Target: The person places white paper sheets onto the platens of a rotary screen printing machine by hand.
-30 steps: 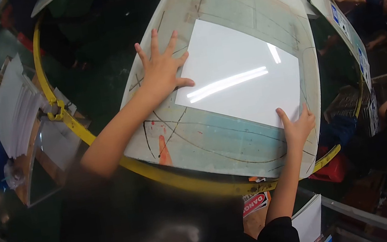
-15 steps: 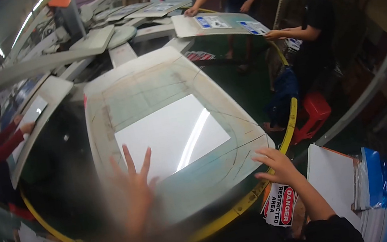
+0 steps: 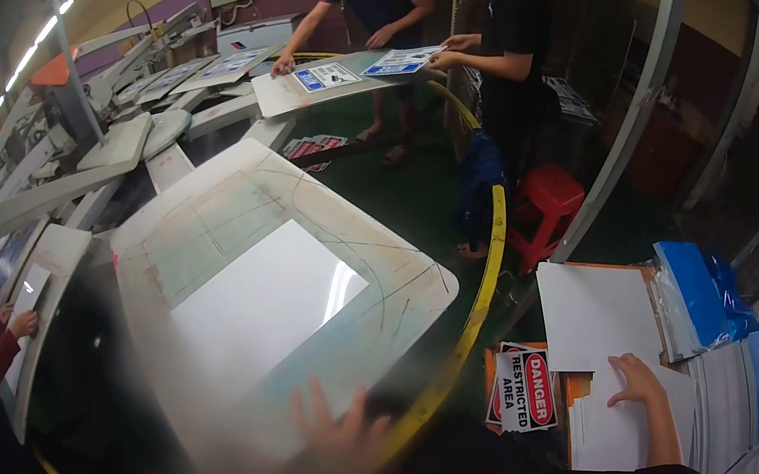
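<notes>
A white sheet [image 3: 265,300] is seen lying flat on the board [image 3: 395,269], bare margin being left around the edges that can be made out; its near left part is lost in blur. The left hand [image 3: 341,432], also blurred, is held before the board's near edge with fingers spread and nothing grasped; whether the board is touched cannot be told. The right hand [image 3: 636,380] is placed over the stack [image 3: 595,436], thumb and forefinger parted, nothing seen pinched between them; contact with the top sheet cannot be confirmed. For good handling, it is judged, a single sheet should be separated at its edge, gripped lightly to avoid creasing, and kept away from the signs [image 3: 526,392] just beside the stack. The sheet on the board is best left undisturbed by sleeve or fingertip, so that its lie is preserved.
</notes>
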A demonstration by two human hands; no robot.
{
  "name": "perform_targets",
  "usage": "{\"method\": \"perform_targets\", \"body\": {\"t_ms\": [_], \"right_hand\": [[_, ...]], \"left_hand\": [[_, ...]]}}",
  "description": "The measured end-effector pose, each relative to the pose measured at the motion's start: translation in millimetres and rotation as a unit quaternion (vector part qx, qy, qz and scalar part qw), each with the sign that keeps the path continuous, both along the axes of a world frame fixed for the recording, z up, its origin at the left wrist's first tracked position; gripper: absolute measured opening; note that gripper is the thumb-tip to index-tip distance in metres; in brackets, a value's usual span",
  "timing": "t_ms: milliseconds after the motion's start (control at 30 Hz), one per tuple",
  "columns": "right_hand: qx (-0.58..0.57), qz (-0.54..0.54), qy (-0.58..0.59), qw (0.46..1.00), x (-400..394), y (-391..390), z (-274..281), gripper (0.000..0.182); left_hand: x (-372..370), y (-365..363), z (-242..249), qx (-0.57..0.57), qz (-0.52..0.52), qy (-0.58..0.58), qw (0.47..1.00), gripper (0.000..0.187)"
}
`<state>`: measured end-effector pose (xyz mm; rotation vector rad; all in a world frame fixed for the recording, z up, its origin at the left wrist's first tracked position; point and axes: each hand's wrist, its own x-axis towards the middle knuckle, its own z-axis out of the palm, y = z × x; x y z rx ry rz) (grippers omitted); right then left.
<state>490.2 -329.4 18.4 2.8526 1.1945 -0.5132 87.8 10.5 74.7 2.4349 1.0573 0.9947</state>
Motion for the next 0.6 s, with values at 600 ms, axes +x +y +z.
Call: {"method": "perform_targets", "body": {"t_ms": [600], "right_hand": [[0.241,-0.1,0.066,0.963,71,-25,-33,0.048]], "left_hand": [[-4,-24,1,-0.059,-0.004,-0.017,0.998,0.047]]}}
